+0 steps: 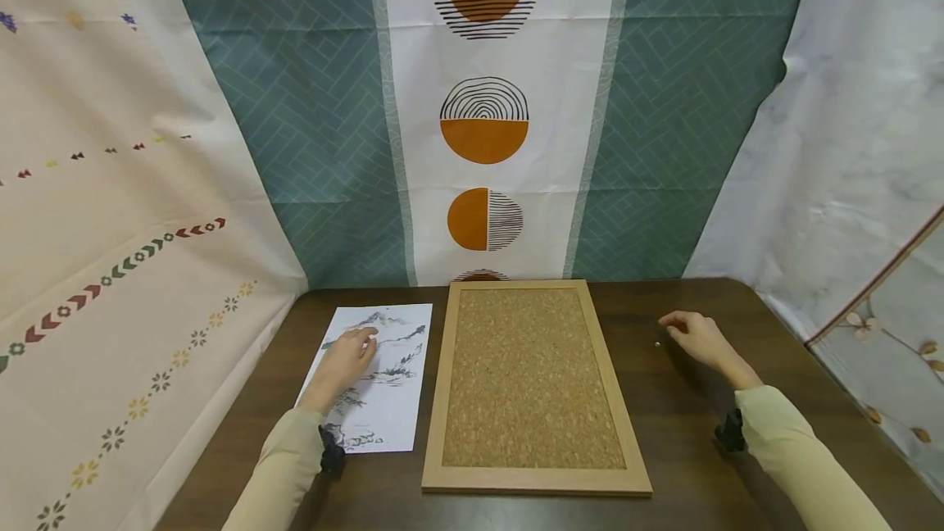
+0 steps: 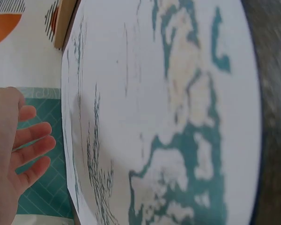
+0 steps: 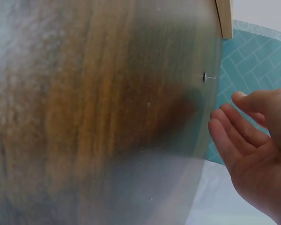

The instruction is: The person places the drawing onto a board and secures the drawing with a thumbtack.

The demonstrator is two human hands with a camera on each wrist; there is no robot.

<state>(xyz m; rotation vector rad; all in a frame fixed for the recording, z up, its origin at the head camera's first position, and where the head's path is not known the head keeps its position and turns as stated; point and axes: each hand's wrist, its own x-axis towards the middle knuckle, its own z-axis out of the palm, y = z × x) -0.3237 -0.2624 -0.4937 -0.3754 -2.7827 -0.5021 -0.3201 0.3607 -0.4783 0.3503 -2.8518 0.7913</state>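
Note:
A sheet of white paper (image 1: 394, 420) printed with an ink landscape lies left of a wood-framed cork board (image 1: 534, 375). My left hand (image 1: 345, 365) is over the sheet, fingers loosely bent and holding nothing; in the left wrist view the hand (image 2: 18, 150) appears apart from the paper (image 2: 117, 117). On the right, a small thumbtack (image 1: 657, 343) stands on the table with its point up. Close beside the thumbtack (image 3: 205, 77), my right hand (image 1: 696, 338) hovers with relaxed, slightly curled fingers (image 3: 234, 136) and nothing between them.
The dark wooden table (image 1: 686, 457) carries the board at its middle. The board's wooden frame (image 1: 538, 480) forms a raised edge. Behind hangs a green and white patterned cloth (image 1: 487, 56), with a cream cloth (image 1: 111, 228) at the left and a pale one (image 1: 848, 146) at the right.

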